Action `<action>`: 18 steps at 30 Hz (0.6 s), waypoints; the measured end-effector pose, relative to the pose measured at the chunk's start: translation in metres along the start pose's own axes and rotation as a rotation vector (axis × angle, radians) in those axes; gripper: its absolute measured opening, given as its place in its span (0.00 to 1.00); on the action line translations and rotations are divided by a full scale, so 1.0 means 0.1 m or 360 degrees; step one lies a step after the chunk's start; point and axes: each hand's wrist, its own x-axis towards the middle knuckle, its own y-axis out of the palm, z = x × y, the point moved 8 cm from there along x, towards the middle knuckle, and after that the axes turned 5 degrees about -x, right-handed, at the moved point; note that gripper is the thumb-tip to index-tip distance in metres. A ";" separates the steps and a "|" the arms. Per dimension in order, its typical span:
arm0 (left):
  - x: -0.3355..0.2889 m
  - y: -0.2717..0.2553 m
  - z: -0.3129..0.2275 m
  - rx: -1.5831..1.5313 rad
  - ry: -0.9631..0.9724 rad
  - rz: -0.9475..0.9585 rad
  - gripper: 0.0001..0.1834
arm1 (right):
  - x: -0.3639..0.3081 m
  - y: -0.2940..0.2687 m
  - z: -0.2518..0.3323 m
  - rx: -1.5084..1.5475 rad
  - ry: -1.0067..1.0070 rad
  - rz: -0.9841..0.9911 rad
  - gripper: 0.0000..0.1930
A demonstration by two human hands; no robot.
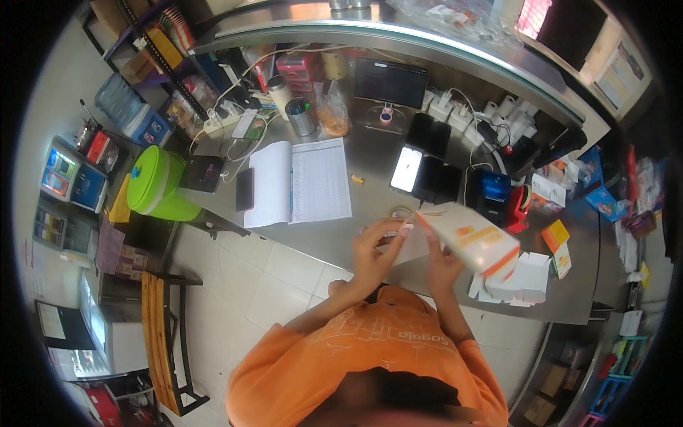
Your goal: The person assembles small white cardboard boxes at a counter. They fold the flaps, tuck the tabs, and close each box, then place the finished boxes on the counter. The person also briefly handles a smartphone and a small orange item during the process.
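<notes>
My right hand (444,267) is closed on the lower left edge of a white carton (466,238) with orange edges and a yellow-orange print. The carton is tilted above the front part of the steel table. Beside it, my left hand (376,249) has thumb and fingertips pinched together at a small whitish, see-through piece (407,230). What that piece is, I cannot make out for sure. Just beyond my left fingertips lies a pale ring-shaped thing (400,212), partly hidden. An opened white carton (523,281) sits to the right of the printed one.
An open notebook (320,181) with a dark phone (245,189) lies left. Further back are a lit phone (406,169), a monitor (391,84) and a pen cup (301,117). A red tape dispenser (519,208) and a small orange-yellow box (557,245) stand right.
</notes>
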 end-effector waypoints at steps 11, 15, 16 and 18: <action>-0.02 0.02 0.09 -0.0528 -0.0024 0.0095 0.09 | -0.07 0.21 -0.03 0.0312 0.0100 0.0199 0.18; -0.03 0.04 -0.03 -0.0296 0.0100 0.0108 0.09 | -0.08 0.29 -0.02 0.0428 0.0173 0.0250 0.19; -0.04 0.05 -0.12 -0.0161 0.0220 0.0121 0.09 | -0.09 0.32 -0.03 0.0447 0.0192 0.0268 0.19; -0.06 0.06 -0.21 -0.0058 0.0317 0.0100 0.09 | -0.09 0.36 -0.03 0.0496 0.0228 0.0303 0.20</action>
